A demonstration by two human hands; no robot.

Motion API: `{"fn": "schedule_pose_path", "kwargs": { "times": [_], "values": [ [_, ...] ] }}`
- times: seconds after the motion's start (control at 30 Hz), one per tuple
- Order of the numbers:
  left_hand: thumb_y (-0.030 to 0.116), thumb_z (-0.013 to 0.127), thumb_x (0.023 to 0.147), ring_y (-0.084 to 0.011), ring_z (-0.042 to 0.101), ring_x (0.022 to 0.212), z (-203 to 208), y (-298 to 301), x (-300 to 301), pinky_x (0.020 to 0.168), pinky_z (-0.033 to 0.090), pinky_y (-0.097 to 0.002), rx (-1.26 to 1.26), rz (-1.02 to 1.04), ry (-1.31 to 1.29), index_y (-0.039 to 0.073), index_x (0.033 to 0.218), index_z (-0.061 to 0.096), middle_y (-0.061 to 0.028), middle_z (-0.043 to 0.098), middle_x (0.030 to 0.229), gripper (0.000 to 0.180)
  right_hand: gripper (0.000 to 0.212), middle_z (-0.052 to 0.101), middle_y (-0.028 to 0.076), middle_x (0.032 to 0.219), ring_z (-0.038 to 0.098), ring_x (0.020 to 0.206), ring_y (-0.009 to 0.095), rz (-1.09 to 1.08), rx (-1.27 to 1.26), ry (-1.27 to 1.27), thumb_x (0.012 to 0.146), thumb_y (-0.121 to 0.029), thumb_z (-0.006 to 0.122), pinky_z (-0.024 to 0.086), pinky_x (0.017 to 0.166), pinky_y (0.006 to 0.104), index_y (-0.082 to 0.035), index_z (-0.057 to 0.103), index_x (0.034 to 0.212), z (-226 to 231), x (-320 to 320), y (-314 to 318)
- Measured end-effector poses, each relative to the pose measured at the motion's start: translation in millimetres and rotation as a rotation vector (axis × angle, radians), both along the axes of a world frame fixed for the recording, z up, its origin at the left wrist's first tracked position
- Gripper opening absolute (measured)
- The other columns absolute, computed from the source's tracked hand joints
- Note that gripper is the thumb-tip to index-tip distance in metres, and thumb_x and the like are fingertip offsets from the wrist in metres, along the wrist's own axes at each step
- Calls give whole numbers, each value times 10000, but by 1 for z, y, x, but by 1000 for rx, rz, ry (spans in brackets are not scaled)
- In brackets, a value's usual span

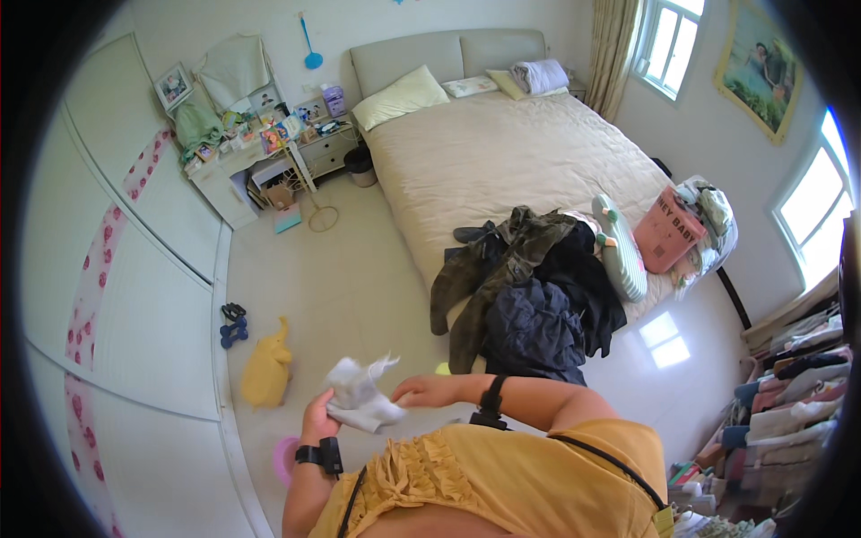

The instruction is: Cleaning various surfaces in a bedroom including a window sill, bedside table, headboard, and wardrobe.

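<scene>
Okay, bed (466, 161) beyond both hands, dark clothes pile (534, 318) over its near end, ahead of the right. White cloth (359, 396) between the 2 hands. Left hand (319, 420) grasps its left side; right hand (429, 391) at its right edge, can't tell if pinching or released. Handling: I'd keep left grip firm, pinch 1 edge right, tension evenly. Materials: bed cover beige, lightly wrinkled; pile crumpled, folded; cloth limp, thin-looking, outline blurred.
</scene>
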State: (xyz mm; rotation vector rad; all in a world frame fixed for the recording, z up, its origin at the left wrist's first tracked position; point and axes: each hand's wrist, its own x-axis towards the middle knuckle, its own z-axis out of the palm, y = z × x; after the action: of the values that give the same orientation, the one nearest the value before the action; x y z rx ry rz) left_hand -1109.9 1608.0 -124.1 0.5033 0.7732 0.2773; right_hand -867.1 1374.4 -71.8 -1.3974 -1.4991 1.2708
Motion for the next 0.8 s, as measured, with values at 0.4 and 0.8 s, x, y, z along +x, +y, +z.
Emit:
{"fn": "schedule_pose_path", "kwargs": {
  "times": [0.4, 0.8],
  "values": [
    [211, 757, 777, -296, 630, 515, -95, 25, -191, 486, 503, -400, 736, -314, 1049, -51, 914, 702, -167, 668, 694, 300, 292, 716, 182, 1080, 644, 1131, 338, -28, -815, -900, 948, -249, 512, 505, 964, 428, -81, 744, 1008, -232, 37, -248],
    [258, 784, 746, -296, 620, 513, -166, 48, -318, 465, 485, -386, 874, -834, 1108, -54, 938, 688, -185, 658, 702, 378, 141, 704, 139, 900, 690, 903, 303, -89, -118, -1003, 872, -121, 554, 556, 785, 404, -108, 693, 850, -189, 70, -135]
  ]
}}
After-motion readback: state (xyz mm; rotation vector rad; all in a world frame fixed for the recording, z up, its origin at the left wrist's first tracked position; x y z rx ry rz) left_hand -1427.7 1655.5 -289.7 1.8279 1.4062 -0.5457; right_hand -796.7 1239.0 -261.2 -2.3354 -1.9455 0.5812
